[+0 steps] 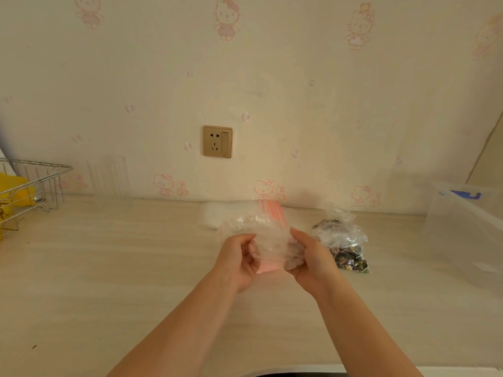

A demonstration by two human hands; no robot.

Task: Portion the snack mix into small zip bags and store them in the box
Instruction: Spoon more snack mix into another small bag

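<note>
- Left hand [239, 257]: at the centre of the frame, raised over the surface [109, 268]; its fingers [249, 240] are curled and pinch the left edge of a crumpled pack of small zip bags [268, 235].
- Right hand [310, 257]: just right of the left hand; its fingers curl round the right edge of the same pack.
- Pack of small zip bags: clear plastic, held between both hands; red zip strips show at its top edge.
- Snack mix bag [345, 246]: clear bag with dark mixed pieces, lying on the surface just right of the right hand, its top loose and open.
- Box [462, 221]: clear plastic, at the right edge of the frame, standing on the surface, apart from the snack mix bag.
- Wire rack [32, 186]: at the left edge, holding a yellow item [16, 191].
- Wall socket [218, 142]: on the wall above the hands.
</note>
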